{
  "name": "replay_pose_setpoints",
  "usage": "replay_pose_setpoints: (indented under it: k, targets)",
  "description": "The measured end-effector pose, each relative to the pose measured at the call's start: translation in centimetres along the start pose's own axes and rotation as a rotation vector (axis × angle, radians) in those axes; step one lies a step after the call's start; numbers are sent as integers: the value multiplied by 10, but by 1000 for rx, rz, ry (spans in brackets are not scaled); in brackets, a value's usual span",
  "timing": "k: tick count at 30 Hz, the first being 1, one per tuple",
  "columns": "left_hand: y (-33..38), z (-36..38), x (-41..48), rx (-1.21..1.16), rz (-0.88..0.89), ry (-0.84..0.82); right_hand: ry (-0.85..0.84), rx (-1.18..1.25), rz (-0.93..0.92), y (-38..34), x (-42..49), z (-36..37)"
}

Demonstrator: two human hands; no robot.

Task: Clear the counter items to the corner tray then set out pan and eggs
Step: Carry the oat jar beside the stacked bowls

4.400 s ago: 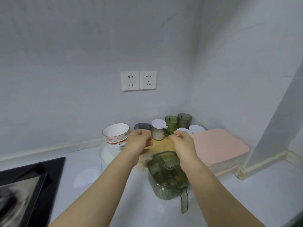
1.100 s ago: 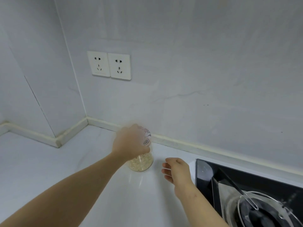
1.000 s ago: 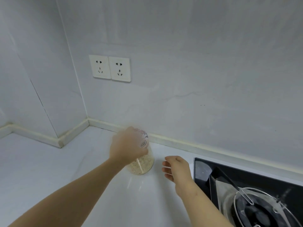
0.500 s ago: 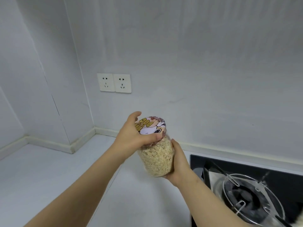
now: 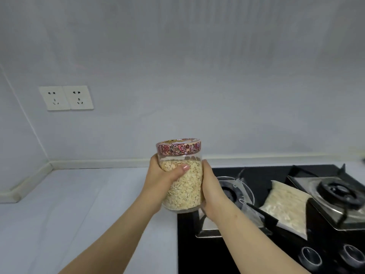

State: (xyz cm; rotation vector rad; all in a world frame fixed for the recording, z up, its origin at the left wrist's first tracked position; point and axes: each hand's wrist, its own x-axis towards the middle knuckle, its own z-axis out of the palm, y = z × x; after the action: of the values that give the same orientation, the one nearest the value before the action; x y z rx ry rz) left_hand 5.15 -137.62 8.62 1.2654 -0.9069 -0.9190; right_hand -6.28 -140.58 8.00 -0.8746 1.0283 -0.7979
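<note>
Gripping the jar (image 5: 186, 192), left hand (image 5: 158, 181) and right hand (image 5: 212, 191) hover beside stove (image 5: 260, 175), oat bag (image 5: 284, 206).

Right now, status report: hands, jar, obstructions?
Left hand and right hand both grip the clear glass oat jar with floral lid, upright, off the counter. Clear bag of flakes lies on the black gas stove, right of it.

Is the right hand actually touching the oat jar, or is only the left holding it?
Touching. The head view shows the right hand lying against the oat jar on its right side and cupping its base, while the left hand grips the front.
</note>
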Motion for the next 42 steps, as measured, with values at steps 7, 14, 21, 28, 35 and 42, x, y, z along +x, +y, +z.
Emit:
replay_pose_setpoints:
  k: [7, 14, 21, 28, 35, 42]
  targets:
    - [5, 120, -45, -24, -37, -159, 71, -24, -134, -22, -70, -121]
    - [-15, 284, -135, -52, -90, -309, 251, -51, -123, -28, -158, -284]
    - [-33, 438, -191, -28, -114, -496, 437, 13, -166, -38, -220, -435]
    - [-55, 555, -191, -20, -115, -649, 565, -54, -177, -56, -226, -541]
    - [-89, 687, -145, -29, -149, -721, 643, -104, -155, -99, -193, -659]
    - [-107, 774, -83, 34, -134, -736, 625, -48, -64, -141, -130, -741]
